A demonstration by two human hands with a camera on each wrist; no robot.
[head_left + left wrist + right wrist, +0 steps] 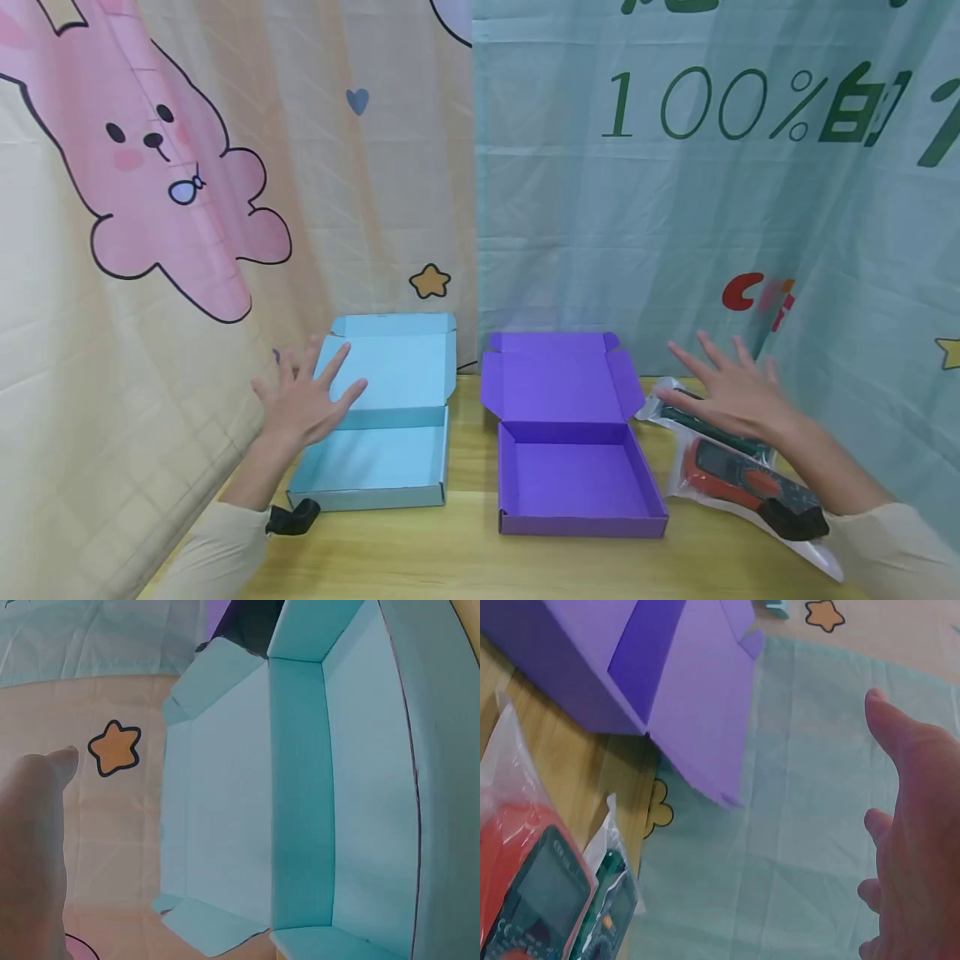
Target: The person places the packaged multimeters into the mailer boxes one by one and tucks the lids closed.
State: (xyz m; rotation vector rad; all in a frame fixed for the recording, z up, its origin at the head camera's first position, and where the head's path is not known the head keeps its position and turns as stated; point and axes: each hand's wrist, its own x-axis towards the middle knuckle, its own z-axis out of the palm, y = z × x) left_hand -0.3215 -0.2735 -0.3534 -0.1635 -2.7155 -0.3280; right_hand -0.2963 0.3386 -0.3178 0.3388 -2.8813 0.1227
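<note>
Fingers spread, my left hand [302, 406] is raised over the left side of a light blue cardboard box [397, 458], holding nothing. That box stands with its lid tipped back, and its inside shows bare in the left wrist view. To its right is a purple cardboard box [585, 483], lid also raised and nothing inside. My right hand [738, 396] hovers with spread fingers above two bagged meters at the right. The nearer is a red and dark grey multimeter [750, 479] in a clear bag; the farther is a dark green meter [607, 907], partly hidden by the hand in the head view.
The boxes and bags share a wooden table [375, 550]. A cream curtain [360, 192] with a pink rabbit hangs behind and at the left, and a pale green curtain [585, 233] behind and at the right. Black straps [294, 517] circle both wrists.
</note>
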